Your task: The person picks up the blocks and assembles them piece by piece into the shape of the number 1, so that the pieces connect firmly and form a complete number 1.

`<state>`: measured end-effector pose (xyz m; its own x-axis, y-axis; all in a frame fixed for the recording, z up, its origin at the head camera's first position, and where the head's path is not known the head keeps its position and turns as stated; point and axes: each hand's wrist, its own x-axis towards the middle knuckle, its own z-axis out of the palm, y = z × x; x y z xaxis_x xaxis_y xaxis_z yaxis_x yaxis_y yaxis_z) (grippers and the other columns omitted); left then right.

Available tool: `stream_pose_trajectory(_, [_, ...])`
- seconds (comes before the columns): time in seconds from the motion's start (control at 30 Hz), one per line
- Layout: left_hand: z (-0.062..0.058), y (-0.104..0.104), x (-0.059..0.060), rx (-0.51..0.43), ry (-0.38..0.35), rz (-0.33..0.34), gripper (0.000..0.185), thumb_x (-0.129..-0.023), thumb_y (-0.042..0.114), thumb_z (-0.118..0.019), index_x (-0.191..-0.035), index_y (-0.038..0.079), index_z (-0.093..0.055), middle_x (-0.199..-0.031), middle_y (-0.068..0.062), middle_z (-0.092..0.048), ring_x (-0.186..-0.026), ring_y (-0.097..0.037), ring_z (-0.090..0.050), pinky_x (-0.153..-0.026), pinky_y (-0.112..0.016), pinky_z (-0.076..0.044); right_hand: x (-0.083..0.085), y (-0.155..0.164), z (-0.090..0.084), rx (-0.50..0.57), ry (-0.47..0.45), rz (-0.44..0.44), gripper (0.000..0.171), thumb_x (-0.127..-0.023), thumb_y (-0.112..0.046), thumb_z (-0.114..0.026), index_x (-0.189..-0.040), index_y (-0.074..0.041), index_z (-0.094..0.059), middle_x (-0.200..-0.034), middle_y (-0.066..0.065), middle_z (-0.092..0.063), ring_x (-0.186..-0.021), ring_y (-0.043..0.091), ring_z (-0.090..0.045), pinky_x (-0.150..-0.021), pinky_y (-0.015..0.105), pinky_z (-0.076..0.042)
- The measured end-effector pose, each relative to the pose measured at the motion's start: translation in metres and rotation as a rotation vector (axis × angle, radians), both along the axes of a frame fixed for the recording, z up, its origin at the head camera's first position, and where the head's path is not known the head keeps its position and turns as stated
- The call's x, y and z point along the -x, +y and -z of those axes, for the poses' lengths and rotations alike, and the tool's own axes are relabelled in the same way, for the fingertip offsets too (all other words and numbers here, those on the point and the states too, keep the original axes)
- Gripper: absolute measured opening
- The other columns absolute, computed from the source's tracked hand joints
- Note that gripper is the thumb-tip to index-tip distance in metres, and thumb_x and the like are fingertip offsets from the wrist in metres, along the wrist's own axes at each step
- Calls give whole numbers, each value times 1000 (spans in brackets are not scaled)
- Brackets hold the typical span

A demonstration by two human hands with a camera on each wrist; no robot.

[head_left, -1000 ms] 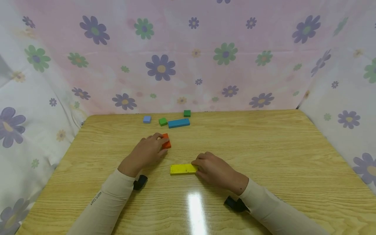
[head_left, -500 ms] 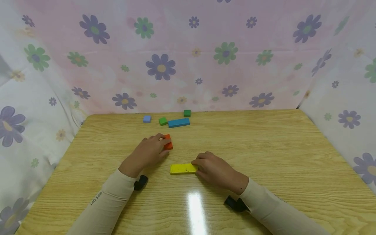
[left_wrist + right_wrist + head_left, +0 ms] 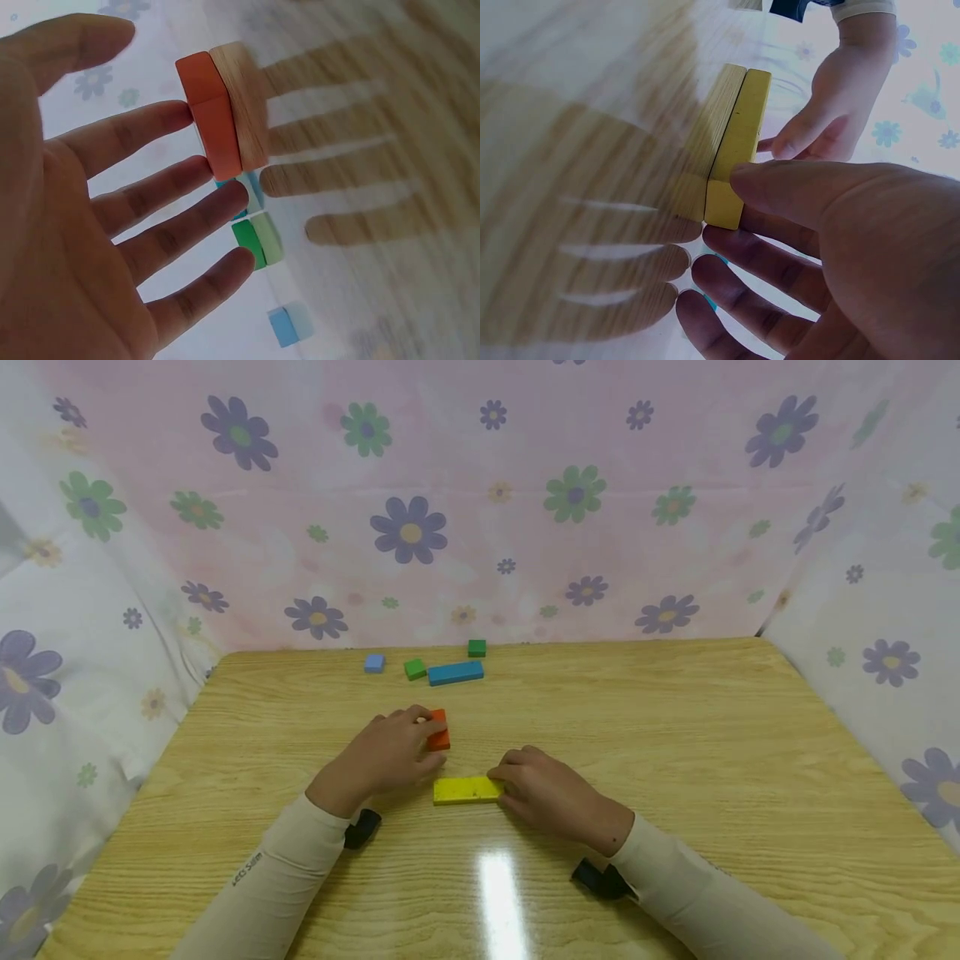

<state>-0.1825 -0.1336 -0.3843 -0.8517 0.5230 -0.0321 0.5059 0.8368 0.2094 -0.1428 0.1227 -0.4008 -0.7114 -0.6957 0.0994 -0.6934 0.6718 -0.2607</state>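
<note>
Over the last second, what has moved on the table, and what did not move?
The left hand has slid the orange block toward the person and a little to the right, closer to the yellow block; its fingers touch the block's side. The right hand stayed at the yellow block's right end, and that block did not move. The blue block, two green blocks and light blue block at the far edge stayed put.

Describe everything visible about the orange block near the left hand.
The orange block is a small rectangular piece with a matte painted look, flat faces and crisp edges. It rests on the wooden table, which mirrors it in the left wrist view. It sits just beyond the left end of the yellow block, apart from it. The left hand touches it: straight fingers meet its side and the thumb reaches over it. Whether the thumb presses on it cannot be told.
</note>
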Motion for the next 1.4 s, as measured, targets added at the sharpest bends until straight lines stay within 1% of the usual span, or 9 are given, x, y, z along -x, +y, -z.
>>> stream_pose_trajectory(0.1, [0, 2, -1, -7, -21, 1, 52, -97, 46, -59, -139, 15, -61, -140, -10, -56, -118, -32, -61, -100, -55, -48, 0, -1, -1, -8, 4, 2, 29, -90, -15, -74, -118, -5, -72, -108, 5, -69, -99, 20, -64, -80, 31, -57])
stream_pose_trajectory(0.23, [4, 5, -2, -9, -30, 16, 55, -97, 50, -57, -140, 16, -60, -140, -9, -55, -120, -32, -59, -100, -55, -48, 0, -1, 0, -10, -9, 10, 29, -90, -14, -74, -118, -5, -72, -108, 5, -70, -100, 21, -64, -81, 32, -57])
stream_pose_trajectory(0.43, [5, 9, -5, 1, -11, 37, 59, -94, 56, -59, -139, 18, -60, -140, -9, -55, -121, -30, -58, -100, -54, -47, 0, 0, 0, -6, -7, 8, 29, -90, -14, -74, -117, -5, -72, -108, 5, -70, -100, 21, -64, -82, 32, -57])
stream_pose_trajectory(0.67, [3, 11, -7, 8, -17, 38, 60, -92, 56, -62, -140, 19, -60, -140, -9, -54, -122, -30, -58, -101, -55, -46, 0, -1, -1, -12, -8, 7, 29, -90, -15, -75, -118, -6, -72, -109, 5, -70, -100, 21, -64, -82, 33, -57])
stream_pose_trajectory(0.83, [4, 12, -8, 19, -10, 46, 63, -91, 57, -63, -142, 20, -58, -140, -8, -54, -122, -30, -58, -101, -55, -47, -1, -1, -2, -15, -21, 14, 30, -90, -15, -75, -119, -6, -72, -110, 5, -69, -100, 21, -63, -82, 33, -57])
stream_pose_trajectory(1.07, [6, 13, -7, 28, 14, 58, 63, -91, 57, -63, -142, 20, -58, -139, -8, -55, -120, -30, -59, -100, -55, -47, 0, -1, -2, -22, -20, 20, 29, -90, -15, -74, -118, -6, -72, -109, 5, -69, -100, 22, -63, -82, 34, -57])
stream_pose_trajectory(1.27, [6, 14, -8, 32, 7, 51, 64, -90, 56, -65, -143, 21, -57, -139, -7, -54, -120, -31, -59, -101, -54, -47, 0, -1, -2, -17, -22, 20, 29, -91, -16, -74, -118, -6, -72, -109, 5, -69, -100, 21, -63, -83, 33, -57])
stream_pose_trajectory(1.4, [5, 15, -10, 34, 8, 59, 65, -89, 56, -67, -142, 19, -58, -139, -8, -55, -120, -32, -59, -102, -55, -47, -1, -1, -1, -13, -22, 20, 29, -90, -15, -74, -118, -6, -72, -108, 5, -69, -99, 20, -63, -82, 32, -57])
